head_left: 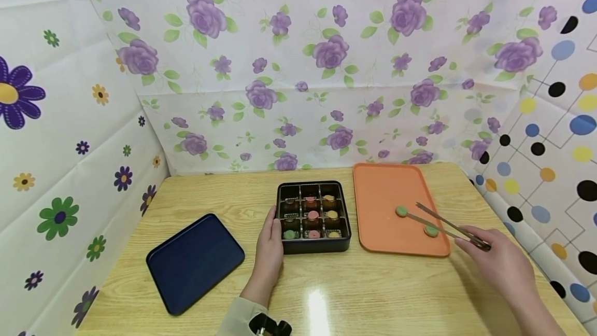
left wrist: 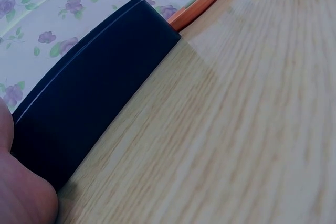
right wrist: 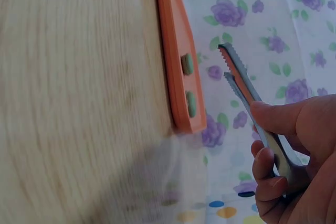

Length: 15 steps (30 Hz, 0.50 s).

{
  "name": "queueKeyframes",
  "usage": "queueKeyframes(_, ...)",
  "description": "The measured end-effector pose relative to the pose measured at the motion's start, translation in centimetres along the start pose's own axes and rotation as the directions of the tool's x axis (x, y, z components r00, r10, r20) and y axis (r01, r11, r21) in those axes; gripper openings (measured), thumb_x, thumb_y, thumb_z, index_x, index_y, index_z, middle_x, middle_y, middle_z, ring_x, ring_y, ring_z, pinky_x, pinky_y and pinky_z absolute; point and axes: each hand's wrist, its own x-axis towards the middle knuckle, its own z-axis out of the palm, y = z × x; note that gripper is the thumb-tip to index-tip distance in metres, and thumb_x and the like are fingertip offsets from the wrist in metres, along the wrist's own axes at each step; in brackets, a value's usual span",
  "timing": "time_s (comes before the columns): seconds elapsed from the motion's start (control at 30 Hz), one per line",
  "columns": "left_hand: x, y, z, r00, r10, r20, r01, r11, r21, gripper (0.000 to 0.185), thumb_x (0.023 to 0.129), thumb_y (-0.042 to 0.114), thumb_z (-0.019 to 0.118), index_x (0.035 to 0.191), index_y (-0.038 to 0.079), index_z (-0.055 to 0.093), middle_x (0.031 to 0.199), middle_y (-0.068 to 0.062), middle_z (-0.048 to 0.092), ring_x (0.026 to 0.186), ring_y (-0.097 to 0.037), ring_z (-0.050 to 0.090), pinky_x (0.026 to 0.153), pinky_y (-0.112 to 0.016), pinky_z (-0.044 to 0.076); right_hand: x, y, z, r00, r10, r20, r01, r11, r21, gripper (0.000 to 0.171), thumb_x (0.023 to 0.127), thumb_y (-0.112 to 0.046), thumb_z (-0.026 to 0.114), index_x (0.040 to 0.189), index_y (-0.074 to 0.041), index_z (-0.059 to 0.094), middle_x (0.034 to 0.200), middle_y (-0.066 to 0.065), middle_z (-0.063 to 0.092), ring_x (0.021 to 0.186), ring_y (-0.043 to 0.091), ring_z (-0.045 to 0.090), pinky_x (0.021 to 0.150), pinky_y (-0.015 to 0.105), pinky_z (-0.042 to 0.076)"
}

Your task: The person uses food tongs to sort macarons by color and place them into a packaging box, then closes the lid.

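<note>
A black compartment box (head_left: 314, 245) (left wrist: 89, 98) with nine cells holds small round sweets in pink, yellow and green. My left hand (head_left: 269, 245) (left wrist: 21, 187) rests flat against its left side. My right hand (head_left: 501, 263) (right wrist: 294, 150) grips metal tongs (head_left: 443, 224) (right wrist: 247, 85), whose tips hover over the orange tray (head_left: 380, 191) (right wrist: 176, 51) with nothing between them. Two green round sweets lie on the tray: one (head_left: 401, 211) (right wrist: 186, 64) close to the lower tong tip, the other (head_left: 431, 231) (right wrist: 191, 103) near the tray's front right corner.
A dark blue lid or tray (head_left: 193, 261) lies at the front left of the wooden table (head_left: 373, 294). Floral and dotted sheets wall in the table at the back and on both sides.
</note>
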Motion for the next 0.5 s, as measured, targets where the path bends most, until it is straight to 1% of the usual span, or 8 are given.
queueKeyframes(0.2, -0.1, 0.1, 0.1, 1.0, -0.005, -0.009, 0.004, 1.0, -0.009, 0.057, 0.124, 0.037, 0.035, 0.178, 0.022, 0.025, 0.182, -0.006, 0.023, 0.167, -0.036, 0.019, 0.132, -0.064, 0.021, 0.3, 1.6, -0.6, 0.999, 0.001, 0.032, -0.001, 1.0, -0.001, 0.049, 0.106, -0.045, 0.078, 0.136, -0.007, 0.079, 0.115, 0.018, 0.077, 0.093, 0.026, 0.068, 0.067, 0.036, 0.049)
queueKeyframes(0.3, -0.1, 0.1, 0.1, 1.0, -0.007, -0.011, 0.006, 1.0, -0.011, 0.057, 0.124, 0.038, 0.035, 0.178, 0.023, 0.025, 0.182, -0.006, 0.023, 0.167, -0.036, 0.019, 0.132, -0.064, 0.021, 0.3, 2.2, -0.8, 0.999, 0.02, 0.048, -0.019, 1.0, -0.008, 0.054, 0.106, -0.048, 0.077, 0.14, -0.006, 0.077, 0.114, 0.018, 0.076, 0.09, 0.025, 0.064, 0.066, 0.036, 0.047)
queueKeyframes(0.4, -0.1, 0.1, 0.1, 1.0, -0.006, -0.012, 0.006, 1.0, -0.01, 0.057, 0.124, 0.038, 0.035, 0.178, 0.023, 0.026, 0.182, -0.005, 0.024, 0.167, -0.036, 0.019, 0.132, -0.064, 0.021, 0.3, 2.7, -1.0, 0.997, 0.037, 0.068, -0.036, 0.999, -0.016, 0.058, 0.107, -0.05, 0.075, 0.144, -0.005, 0.074, 0.12, 0.023, 0.074, 0.094, 0.031, 0.065, 0.068, 0.039, 0.047)
queueKeyframes(0.5, -0.1, 0.1, 0.1, 1.0, -0.003, -0.011, 0.003, 1.0, -0.011, 0.057, 0.124, 0.038, 0.035, 0.178, 0.022, 0.026, 0.182, -0.005, 0.024, 0.167, -0.035, 0.019, 0.132, -0.064, 0.021, 0.4, 3.3, -1.2, 0.994, 0.049, 0.101, -0.047, 0.999, -0.022, 0.062, 0.107, -0.053, 0.072, 0.146, -0.005, 0.072, 0.121, 0.024, 0.073, 0.095, 0.033, 0.063, 0.068, 0.041, 0.047)
